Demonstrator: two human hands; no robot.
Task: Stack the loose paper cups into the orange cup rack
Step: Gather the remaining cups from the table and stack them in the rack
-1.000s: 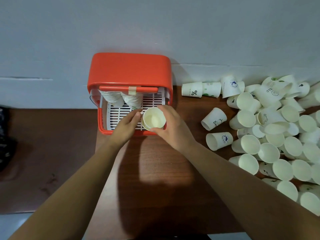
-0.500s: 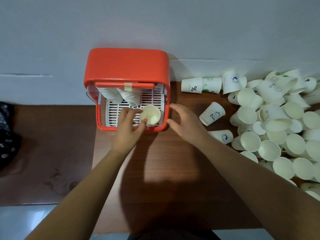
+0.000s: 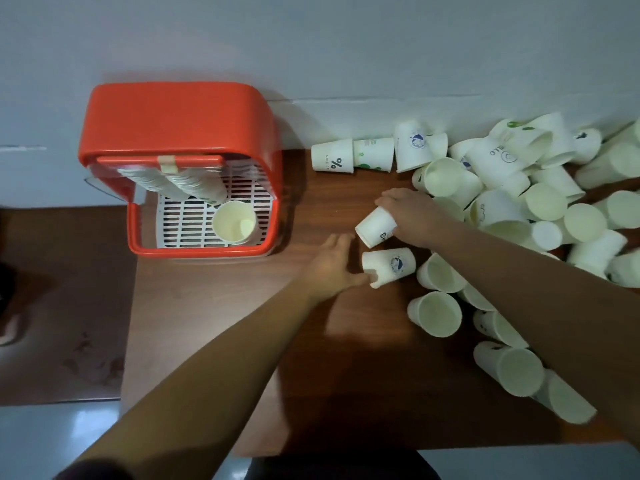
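The orange cup rack (image 3: 180, 119) stands at the table's back left against the wall. Two slanted stacks of cups (image 3: 187, 183) lean inside it, and a short stack of cups (image 3: 232, 223) sits on its white grid at the right. My right hand (image 3: 412, 213) grips a white paper cup (image 3: 375, 227) with dark lettering, lifted mouth-down to the left. My left hand (image 3: 332, 265) reaches a second cup (image 3: 389, 266) with a blue logo, lying on its side, with the thumb hooked in its mouth.
A big heap of loose paper cups (image 3: 540, 202) covers the right side of the brown table (image 3: 311, 375). Two cups (image 3: 349, 155) lie by the wall. The grey wall runs behind. The floor drops off left of the table.
Both hands left the rack and moved right to the loose cups. My right hand picked one cup up. My left hand hooked another. The short stack stays in the rack.
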